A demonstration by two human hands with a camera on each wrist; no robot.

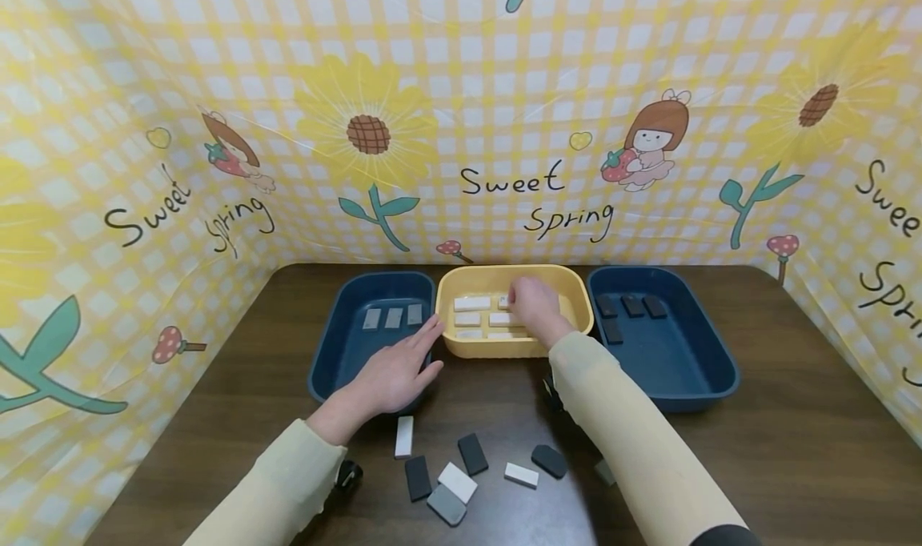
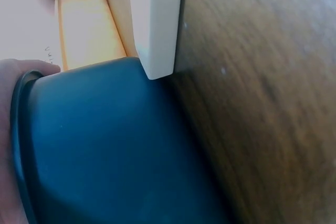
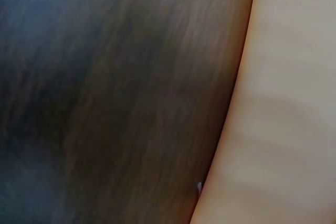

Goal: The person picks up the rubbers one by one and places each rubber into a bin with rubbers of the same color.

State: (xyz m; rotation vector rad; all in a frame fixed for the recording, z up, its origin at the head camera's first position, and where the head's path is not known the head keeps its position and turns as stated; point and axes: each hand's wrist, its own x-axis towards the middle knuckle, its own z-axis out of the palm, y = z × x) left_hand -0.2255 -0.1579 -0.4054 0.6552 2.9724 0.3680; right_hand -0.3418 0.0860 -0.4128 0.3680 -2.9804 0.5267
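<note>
Blocks (image 1: 471,303) — white, oblong — in yellow tray (image 1: 497,349)

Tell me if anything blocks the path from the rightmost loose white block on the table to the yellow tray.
Nothing visible on the table stands between the white block and the yellow tray; only the tray's rim would need clearing. The rounded black block sits beside the path, and the right hand hides part of the tray.

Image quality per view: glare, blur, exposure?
Head: patterned cloth bright and crisp. Left wrist: upper left blown out, yellow bin washed pale, dark shadow beside the blue bin. Right wrist: dim and soft, table grain smeared, yellow bin lacking fine detail.
</note>
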